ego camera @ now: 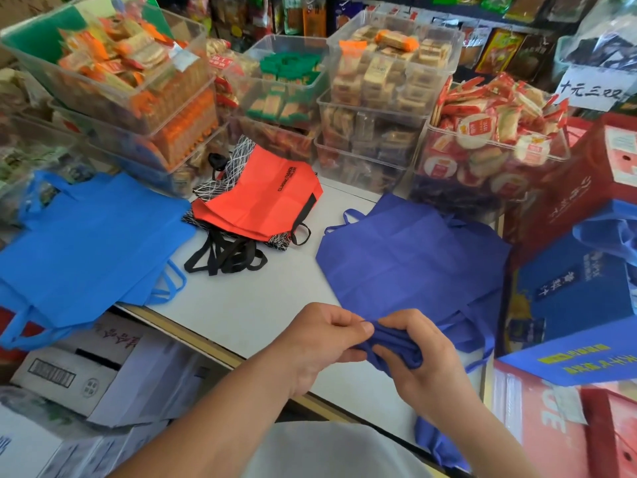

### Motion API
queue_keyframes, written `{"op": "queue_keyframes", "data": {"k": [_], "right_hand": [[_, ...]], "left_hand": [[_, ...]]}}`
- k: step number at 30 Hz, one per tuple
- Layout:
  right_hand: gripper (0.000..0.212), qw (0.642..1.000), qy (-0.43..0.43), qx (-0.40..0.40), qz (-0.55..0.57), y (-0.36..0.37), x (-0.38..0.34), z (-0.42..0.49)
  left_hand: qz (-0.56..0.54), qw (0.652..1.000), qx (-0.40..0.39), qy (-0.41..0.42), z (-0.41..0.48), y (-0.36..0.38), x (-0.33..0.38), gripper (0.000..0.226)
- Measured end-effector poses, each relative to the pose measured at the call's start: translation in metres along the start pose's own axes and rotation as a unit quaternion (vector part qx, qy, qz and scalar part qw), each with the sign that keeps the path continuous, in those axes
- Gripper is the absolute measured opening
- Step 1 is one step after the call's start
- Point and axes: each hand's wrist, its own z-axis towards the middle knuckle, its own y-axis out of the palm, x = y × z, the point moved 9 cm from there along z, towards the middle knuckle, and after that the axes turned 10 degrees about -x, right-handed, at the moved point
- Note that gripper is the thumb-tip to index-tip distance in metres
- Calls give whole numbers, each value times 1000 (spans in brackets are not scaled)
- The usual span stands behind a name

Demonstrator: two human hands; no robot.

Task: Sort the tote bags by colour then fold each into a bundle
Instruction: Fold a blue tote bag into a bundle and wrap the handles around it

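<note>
From the head view, an indigo tote bag (pixel 396 346) is half-bundled in front and right of the orange-red tote bags (pixel 265 198). The left hand (pixel 324 339) pinches its folded edge and the right hand (pixel 424 360) curls round the wad. To fold it well, tuck the handles in and keep the pinch firm, since this springy fabric would likely unfold otherwise.

Both hands, left hand (pixel 322 343) and right hand (pixel 418 357), pinch a bunched dark-blue tote bag (pixel 413 257) lying on the table (pixel 248 305).
</note>
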Motion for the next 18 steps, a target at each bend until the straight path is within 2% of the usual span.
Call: {"op": "queue_keyframes", "data": {"k": [3,6,9,13,15,18], "right_hand": [[40,998,32,-48,6,2,10,0],[33,997,1,-80,-11,1,2,2],[24,994,-37,-97,-29,4,-5,4],[14,994,-22,-93,-58,12,-2,3],[27,997,11,-73,-33,12,4,1],[38,996,75,-52,27,7,15,3]], "left_hand": [[4,999,-46,-26,-1,4,-4,13],[6,995,-83,-46,-3,10,-5,15],[165,986,-10,-26,-1,1,3,14],[413,906,69,63,-6,9,24,7],[451,882,89,107,-11,21,30,4],[394,902,107,139,-10,19,33,3]]}}
